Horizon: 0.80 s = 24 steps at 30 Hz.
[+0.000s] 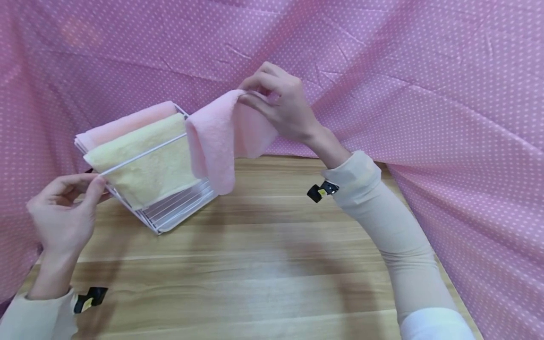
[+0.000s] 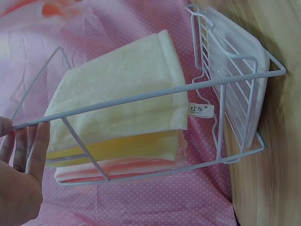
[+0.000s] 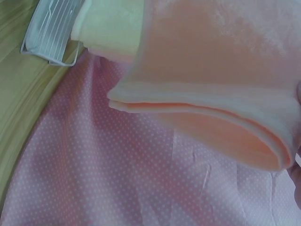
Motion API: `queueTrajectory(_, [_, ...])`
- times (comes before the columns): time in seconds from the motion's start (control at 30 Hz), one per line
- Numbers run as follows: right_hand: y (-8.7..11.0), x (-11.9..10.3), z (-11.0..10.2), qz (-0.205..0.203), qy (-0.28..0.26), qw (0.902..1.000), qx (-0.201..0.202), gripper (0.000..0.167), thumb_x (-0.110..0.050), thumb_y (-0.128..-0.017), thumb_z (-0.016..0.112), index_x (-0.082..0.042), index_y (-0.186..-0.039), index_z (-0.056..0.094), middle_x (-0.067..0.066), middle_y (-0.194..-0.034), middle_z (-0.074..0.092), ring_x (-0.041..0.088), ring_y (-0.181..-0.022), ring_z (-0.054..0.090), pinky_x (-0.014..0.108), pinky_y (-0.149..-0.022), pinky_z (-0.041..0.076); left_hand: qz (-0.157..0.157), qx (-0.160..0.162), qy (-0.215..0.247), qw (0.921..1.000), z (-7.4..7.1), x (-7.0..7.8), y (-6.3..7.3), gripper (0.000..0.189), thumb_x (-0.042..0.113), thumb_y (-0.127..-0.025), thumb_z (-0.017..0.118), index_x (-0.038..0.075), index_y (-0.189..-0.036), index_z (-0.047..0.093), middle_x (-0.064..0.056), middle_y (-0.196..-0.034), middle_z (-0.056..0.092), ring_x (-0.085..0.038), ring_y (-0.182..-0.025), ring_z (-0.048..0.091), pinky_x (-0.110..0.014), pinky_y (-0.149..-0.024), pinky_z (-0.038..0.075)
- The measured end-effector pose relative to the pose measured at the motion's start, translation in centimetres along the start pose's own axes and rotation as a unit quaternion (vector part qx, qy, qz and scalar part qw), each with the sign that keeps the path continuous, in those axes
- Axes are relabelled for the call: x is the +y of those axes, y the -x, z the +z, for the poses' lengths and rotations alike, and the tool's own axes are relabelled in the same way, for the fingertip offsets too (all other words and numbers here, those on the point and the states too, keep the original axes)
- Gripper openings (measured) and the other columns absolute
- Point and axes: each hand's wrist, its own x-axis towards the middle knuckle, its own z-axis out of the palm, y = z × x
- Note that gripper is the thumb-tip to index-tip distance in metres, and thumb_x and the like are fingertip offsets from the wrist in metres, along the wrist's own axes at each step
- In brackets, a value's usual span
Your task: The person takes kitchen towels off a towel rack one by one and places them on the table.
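At the left of the head view stands a white wire rack [image 1: 142, 154], with a pink towel [image 1: 131, 123] over its back bar and a yellow towel [image 1: 157, 165] over a bar in front of that. The left hand [image 1: 65, 210] pinches the rack's front top bar at its left end, thumb on the near side. Up and to the right, the right hand [image 1: 278, 101] pinches a second pink towel [image 1: 216, 137] by its upper edge. That towel hangs folded in the air and overlaps the rack's right end in the head view. A printed white label [image 2: 201, 110] shows beside the yellow towel in the left wrist view.
A pale tray [image 2: 240, 80] sits at the bottom of the rack. The rack stands on a wood-grain table [image 1: 255, 264]. Pink polka-dot cloth [image 1: 425, 94] hangs behind and along both sides. Small black cameras are strapped at both wrists.
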Motion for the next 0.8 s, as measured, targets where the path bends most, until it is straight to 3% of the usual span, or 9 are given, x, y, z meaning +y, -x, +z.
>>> queueTrajectory(0.13, [0.7, 0.5, -0.7, -0.001, 0.029, 0.9996, -0.005, 0.017, -0.012, -0.091, 0.083, 0.001, -0.099, 0.078, 0.015, -0.087, 0.066, 0.011, -0.078, 0.056, 0.012, -0.07, 0.05, 0.004, -0.004, 0.004, 1.0, -0.1, 0.0, -0.1, 0.012, -0.017, -0.089, 0.071, -0.007, -0.092, 0.075, 0.002, -0.085, 0.079, -0.004, -0.07, 0.074, -0.015, -0.065, 0.068])
queueTrajectory(0.27, [1.7, 1.0, -1.0, -0.012, 0.054, 0.9984, -0.013, 0.017, -0.012, -0.089, 0.083, 0.002, -0.098, 0.078, 0.015, -0.085, 0.067, 0.015, -0.075, 0.057, 0.01, -0.066, 0.047, 0.007, -0.009, -0.039, 0.9992, -0.3, 0.1, -0.3, 0.012, -0.015, -0.09, 0.072, -0.005, -0.094, 0.076, 0.007, -0.086, 0.079, -0.001, -0.072, 0.074, -0.014, -0.066, 0.068])
queueTrajectory(0.47, [3.9, 1.7, -0.6, -0.011, 0.098, 0.9944, -0.04, 0.016, -0.014, -0.091, 0.083, -0.001, -0.098, 0.078, 0.013, -0.085, 0.069, 0.017, -0.069, 0.057, 0.011, -0.058, 0.042, 0.003, -0.015, -0.049, 0.9987, -0.6, -0.1, -0.5, 0.013, -0.014, -0.091, 0.071, -0.003, -0.095, 0.076, 0.007, -0.089, 0.079, -0.001, -0.074, 0.074, -0.015, -0.067, 0.068])
queueTrajectory(0.8, [7.4, 2.4, 0.7, 0.032, 0.097, 0.9926, -0.066, 0.014, -0.017, -0.091, 0.084, -0.004, -0.096, 0.08, 0.007, -0.08, 0.069, 0.014, -0.067, 0.058, 0.017, -0.057, 0.049, -0.003, -0.018, -0.075, 0.997, -0.8, -0.1, -1.0, 0.017, -0.013, -0.091, 0.071, 0.003, -0.094, 0.076, 0.008, -0.09, 0.079, 0.0, -0.073, 0.074, -0.015, -0.066, 0.068])
